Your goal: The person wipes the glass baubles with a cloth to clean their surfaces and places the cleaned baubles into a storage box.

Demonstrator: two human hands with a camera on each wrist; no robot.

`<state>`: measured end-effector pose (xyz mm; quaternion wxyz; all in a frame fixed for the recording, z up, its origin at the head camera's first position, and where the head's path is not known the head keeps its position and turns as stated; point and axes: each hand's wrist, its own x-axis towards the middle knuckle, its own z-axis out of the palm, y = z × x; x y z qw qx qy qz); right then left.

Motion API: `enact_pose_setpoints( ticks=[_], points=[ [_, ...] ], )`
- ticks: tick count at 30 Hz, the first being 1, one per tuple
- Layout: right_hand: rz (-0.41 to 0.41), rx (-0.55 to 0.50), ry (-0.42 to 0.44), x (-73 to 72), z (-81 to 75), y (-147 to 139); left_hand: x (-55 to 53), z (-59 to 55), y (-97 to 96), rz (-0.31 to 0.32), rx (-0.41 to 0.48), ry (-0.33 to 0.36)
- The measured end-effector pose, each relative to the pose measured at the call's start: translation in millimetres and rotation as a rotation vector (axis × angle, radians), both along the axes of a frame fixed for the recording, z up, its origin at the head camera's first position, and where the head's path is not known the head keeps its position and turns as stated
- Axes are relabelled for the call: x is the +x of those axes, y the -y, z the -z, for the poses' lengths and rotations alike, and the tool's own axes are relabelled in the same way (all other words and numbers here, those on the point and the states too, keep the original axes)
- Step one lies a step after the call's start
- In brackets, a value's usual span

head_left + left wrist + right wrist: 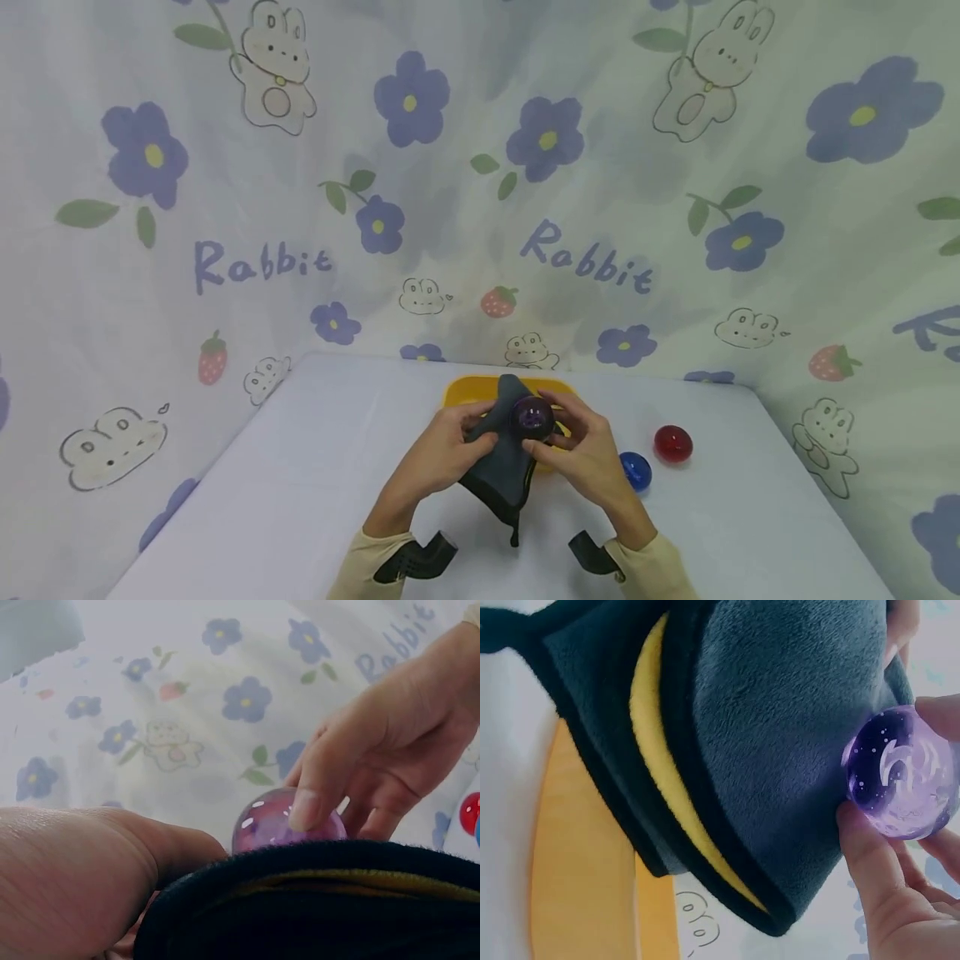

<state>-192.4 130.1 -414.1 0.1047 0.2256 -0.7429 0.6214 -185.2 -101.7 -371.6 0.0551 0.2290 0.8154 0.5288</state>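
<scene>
A dark grey plush cloth (504, 467) with black edging hangs from my left hand (444, 446), which pinches it between thumb and fingers. In the right wrist view the folded cloth (772, 742) shows a yellow inner layer along one fold. My right hand (581, 442) grips a clear purple ball (532, 418) against the cloth's right side. Glossy and speckled inside, the purple ball (902, 772) sits between the right thumb and fingers. From the left wrist, the ball (262, 817) is partly hidden behind the cloth's edge.
A yellow bin (465, 388) stands behind the hands, partly covered by them. To the right on the white table (315, 450) lie a blue ball (636, 472) and a red ball (673, 444). A printed rabbit-and-flower curtain (465, 192) hangs beyond the table.
</scene>
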Motion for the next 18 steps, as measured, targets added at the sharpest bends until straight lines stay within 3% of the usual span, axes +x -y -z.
enact_pose_setpoints(
  ticks=[8,18],
  points=[
    [0.103,0.132,-0.054,-1.5,0.5,-4.1,-1.1,-3.5,2.4,0.012,0.014,0.001],
    [0.051,0.177,-0.07,-1.3,0.0,-8.5,0.2,-6.4,6.8,0.004,0.061,0.008]
  ],
)
